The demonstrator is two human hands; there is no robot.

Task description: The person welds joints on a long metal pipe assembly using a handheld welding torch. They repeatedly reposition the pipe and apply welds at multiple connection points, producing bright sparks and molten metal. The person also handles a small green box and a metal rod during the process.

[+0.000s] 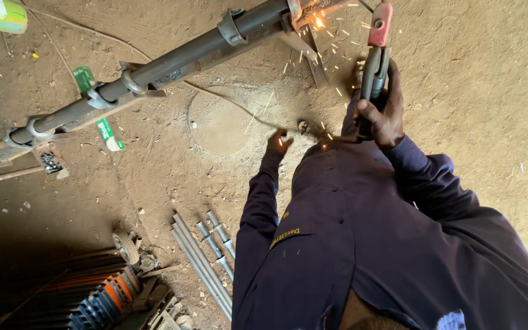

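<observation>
One head-worn camera looks steeply down over the person's own dark-sleeved chest at the dirt floor (496,91). The right hand (381,116) sits close, centre-right; the long metal pipe (172,61) crosses far left; loose tubes (206,260) lie near left.

Two hands (381,116) (278,142), one electrode holder (375,58), one long pipe (154,67).

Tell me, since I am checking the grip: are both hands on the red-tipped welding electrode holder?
No: only the right hand grips the red-tipped welding electrode holder; the left hand hangs apart, empty, above the dirt floor.
</observation>
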